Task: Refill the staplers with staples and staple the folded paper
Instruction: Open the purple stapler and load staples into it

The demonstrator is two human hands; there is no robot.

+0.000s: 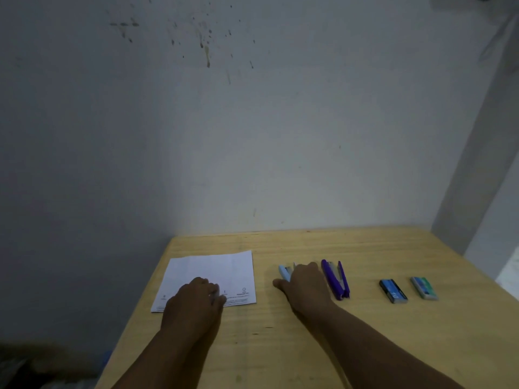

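A folded white paper (213, 272) lies on the left of the wooden table (309, 332). My left hand (196, 300) rests flat on the paper's near edge. A light blue stapler (284, 272) lies to the right of the paper, and my right hand (304, 284) covers most of it, fingers laid over it. Whether that hand grips the stapler is unclear. A purple stapler (335, 279), swung open, lies just right of my right hand. Two staple boxes sit further right: a dark blue one (393, 291) and a green one (424, 288).
A stained white wall (252, 136) rises at the table's far edge. The table's left edge runs diagonally beside my left arm, with dark floor below. A wall corner stands at the right.
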